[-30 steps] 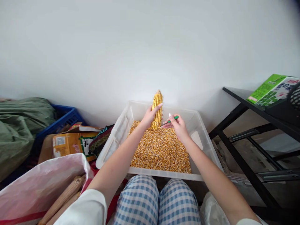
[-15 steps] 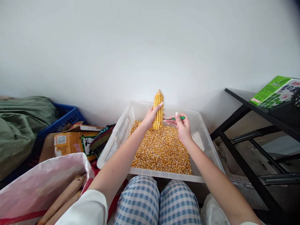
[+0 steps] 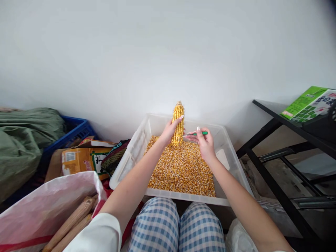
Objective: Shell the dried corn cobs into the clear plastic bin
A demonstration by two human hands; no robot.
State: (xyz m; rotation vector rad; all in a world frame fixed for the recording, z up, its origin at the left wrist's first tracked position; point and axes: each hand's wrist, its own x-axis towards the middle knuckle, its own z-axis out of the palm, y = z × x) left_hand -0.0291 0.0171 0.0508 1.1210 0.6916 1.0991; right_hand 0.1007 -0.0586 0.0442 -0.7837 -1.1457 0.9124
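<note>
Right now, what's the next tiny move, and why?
Perhaps press the green-handled tool into the corn cob: the right hand points it at the cob's side, the left hand grips the cob, and its visible rows look full.

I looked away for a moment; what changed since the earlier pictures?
The right hand has shifted slightly right; its green-handled tool has swung from slanting to nearly level, its tip now beside the corn cob. Nothing was taken or let go. The left hand still holds the cob nearly upright above the kernels in the bin.
</note>
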